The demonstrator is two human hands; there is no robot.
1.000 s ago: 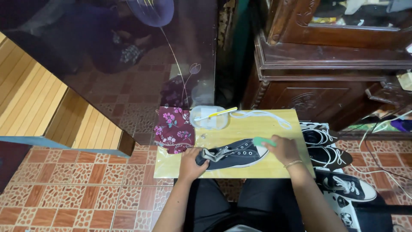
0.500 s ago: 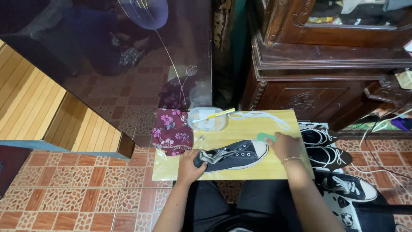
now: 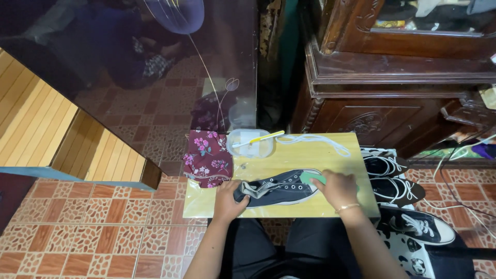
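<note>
Head view: a dark sneaker (image 3: 281, 187) is laid on its side at the near edge of a low yellow table (image 3: 356, 206). The heel is gripped by the left hand (image 3: 228, 199), fingers closed around it. The right hand (image 3: 338, 188) is pressed over a green sponge (image 3: 311, 179) at the toe's white rubber, fingers curled on it. Step judged in hand: scrubbing of the toe cap, laces (image 3: 315, 141) already lying removed at the far edge. A clear tub (image 3: 249, 144) with a yellow brush (image 3: 258, 139) is seen at the far edge, a floral cloth (image 3: 206, 159) at the left corner. Next stroke calls for a firm heel hold.
</note>
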